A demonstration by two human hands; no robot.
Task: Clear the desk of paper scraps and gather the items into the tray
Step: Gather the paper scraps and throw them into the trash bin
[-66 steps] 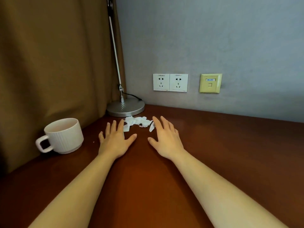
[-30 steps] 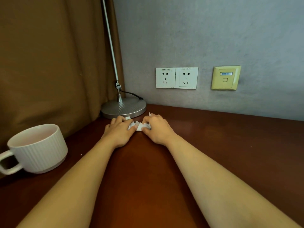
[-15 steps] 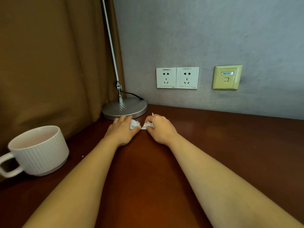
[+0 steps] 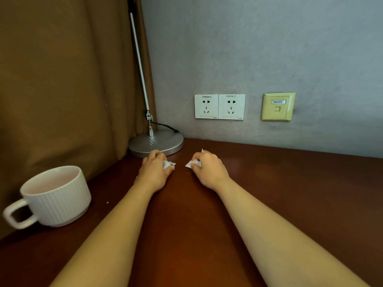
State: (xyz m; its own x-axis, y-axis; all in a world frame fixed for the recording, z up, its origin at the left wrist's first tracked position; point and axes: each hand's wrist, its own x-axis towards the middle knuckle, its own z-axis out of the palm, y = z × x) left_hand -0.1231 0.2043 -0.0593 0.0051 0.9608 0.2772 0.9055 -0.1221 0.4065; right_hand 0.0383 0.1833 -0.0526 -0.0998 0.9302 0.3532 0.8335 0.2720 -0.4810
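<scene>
Clenched, both: the left hand (image 4: 154, 172) is curled around a wad of white paper scraps (image 4: 169, 164) that shows between thumb and fingers, and the right hand (image 4: 208, 169) is curled around a second wad (image 4: 192, 163), with one more white sliver sticking up behind its knuckles. Both fists rest on the desk (image 4: 196, 235) just in front of the lamp base, a small gap between them.

Count:
- Hands, two; bare forearms, two, entering from the bottom edge.
- Paper wads, two, one per hand. Number of separate scraps inside each cannot be told, as the fingers cover most of them.
- Loose white specks on the desk, at least one (image 4: 107, 202), between the mug and the left forearm; a fainter one beside the left wrist is hard to make out.
- Mug (image 4: 53, 195), one, white, ribbed, handle toward the left edge, standing upright near the left side of the desk, well apart from the hands.
- Lamp, one: round metal base (image 4: 157, 142) at the back corner, thin stem rising out of frame, head cut off at the top; a black cord leaves the base.
- Wall sockets (image 4: 219, 106), two, white, side by side.
- Yellowish data outlet (image 4: 277, 106), one, to their right; its label is too blurred to read.
- Curtain (image 4: 62, 79), one, brown, along the left.
</scene>
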